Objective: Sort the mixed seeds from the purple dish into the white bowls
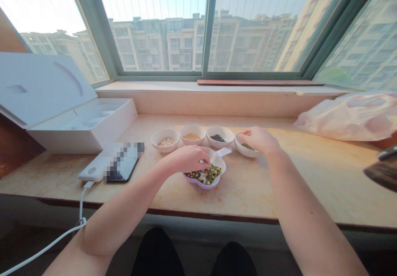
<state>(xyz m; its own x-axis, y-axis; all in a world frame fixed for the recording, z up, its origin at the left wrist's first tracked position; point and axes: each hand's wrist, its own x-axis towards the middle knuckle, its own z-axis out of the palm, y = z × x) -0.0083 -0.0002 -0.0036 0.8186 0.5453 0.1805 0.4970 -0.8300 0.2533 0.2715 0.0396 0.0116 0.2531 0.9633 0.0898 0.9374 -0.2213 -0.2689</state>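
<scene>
A purple-rimmed, scalloped bowl [221, 176] with a short handle holds mixed green, yellow and dark beans. My left hand [192, 159] reaches over it, thumb and fingers pinched low above the beans; whatever is between the fingertips is too small to make out. My right hand [259, 139] is at the rightmost white bowl [249, 153], which has green beans in it. Its fingers are drawn together over the bowl's inside, and their contents are hidden. Behind the scalloped bowl stand white bowls with pale flat pieces [166, 142], yellow beans [191, 137] and black beans [218, 138].
To the left lie a phone [125, 168] and a white power bank [93, 167] with a cable [81, 205]. An open white box [105, 121] stands behind them. A plastic bag [350, 117] and a dark object [383, 170] are at right. The counter's front edge [214, 215] faces me.
</scene>
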